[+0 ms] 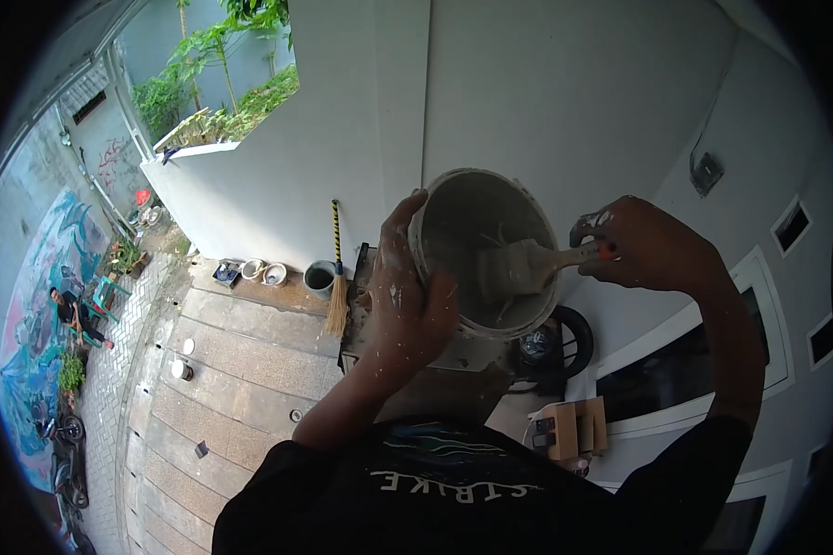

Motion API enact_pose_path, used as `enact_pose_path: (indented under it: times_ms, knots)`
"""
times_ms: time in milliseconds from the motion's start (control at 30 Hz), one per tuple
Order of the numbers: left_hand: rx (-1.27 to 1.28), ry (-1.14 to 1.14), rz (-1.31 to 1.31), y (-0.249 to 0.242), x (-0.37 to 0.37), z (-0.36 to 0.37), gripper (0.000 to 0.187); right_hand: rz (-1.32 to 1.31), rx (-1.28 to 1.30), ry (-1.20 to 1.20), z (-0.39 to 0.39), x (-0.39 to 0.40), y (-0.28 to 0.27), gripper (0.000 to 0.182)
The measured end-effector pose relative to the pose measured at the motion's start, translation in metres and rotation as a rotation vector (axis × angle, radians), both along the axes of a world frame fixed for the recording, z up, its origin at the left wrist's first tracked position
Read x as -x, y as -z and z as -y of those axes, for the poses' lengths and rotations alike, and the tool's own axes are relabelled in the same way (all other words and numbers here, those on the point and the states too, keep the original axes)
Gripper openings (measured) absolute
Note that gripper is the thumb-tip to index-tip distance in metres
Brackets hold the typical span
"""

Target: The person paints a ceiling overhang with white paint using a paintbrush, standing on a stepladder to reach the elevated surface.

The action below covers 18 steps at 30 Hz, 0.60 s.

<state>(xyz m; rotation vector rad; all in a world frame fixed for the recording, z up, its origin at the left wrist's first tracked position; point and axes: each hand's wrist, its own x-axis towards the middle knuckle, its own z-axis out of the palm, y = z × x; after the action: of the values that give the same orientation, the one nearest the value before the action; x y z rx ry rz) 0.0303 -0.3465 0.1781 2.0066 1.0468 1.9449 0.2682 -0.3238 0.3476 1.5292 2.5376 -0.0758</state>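
Observation:
A paint-smeared bucket (453, 199) is tilted towards me, its mouth facing up at the camera. My left hand (405, 305) grips its left side, thumb over the rim and fingers wrapped round the outside. In my right hand (631, 242), the fingers close round the handle of a wide paintbrush (518, 268). The brush head, coated in pale paint, lies across the bucket's mouth near the right rim. Splashes of white paint dot both hands.
A broom (337, 277) leans by a dark bucket (320, 277) against the grey wall (546, 83). Below stand a cardboard box (578, 430) and a tyre (578, 338). Small paint tubs (274, 274) line the wall's foot. A person (72, 313) sits far left near parked motorcycles (63, 462).

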Motion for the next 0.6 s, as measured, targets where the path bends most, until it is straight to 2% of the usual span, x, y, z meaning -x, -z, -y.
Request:
enact_pose_path:
  times_ms: [33, 67, 133, 167, 233, 367, 467, 567, 600]
  knots:
    - [0.012, -0.002, -0.005, -0.001, -0.002, 0.002, 0.057, 0.100, 0.015, -0.092, 0.001, 0.003, -0.001, 0.029]
    - [0.017, 0.003, -0.010, -0.001, -0.003, 0.004, 0.057, 0.094, 0.020, -0.088, 0.002, 0.008, 0.002, 0.029]
    - [-0.100, -0.051, -0.090, 0.001, -0.005, 0.010, 0.058, 0.217, -0.141, -0.231, 0.009, 0.019, 0.012, 0.039]
    - [-0.086, -0.040, -0.100, 0.002, -0.006, 0.013, 0.058, 0.207, -0.127, -0.221, 0.014, 0.026, 0.021, 0.039]
    - [-0.102, -0.067, -0.108, 0.006, -0.005, 0.017, 0.059, 0.147, -0.437, -0.400, 0.023, 0.042, 0.043, 0.015]
    - [-0.152, -0.023, -0.026, 0.016, -0.006, 0.025, 0.060, 0.171, -0.350, -0.396, 0.012, 0.068, 0.079, 0.015]
    - [-0.097, -0.098, -0.143, 0.015, -0.001, 0.033, 0.062, 0.130, -0.209, -0.427, 0.008, 0.074, 0.089, 0.014]
    - [-0.132, -0.072, -0.111, 0.020, 0.002, 0.029, 0.063, 0.062, -0.255, -0.502, 0.012, 0.070, 0.091, 0.018]
    - [-0.140, -0.063, -0.075, 0.021, 0.003, 0.029, 0.064, 0.073, -0.168, -0.474, 0.012, 0.068, 0.084, 0.022]
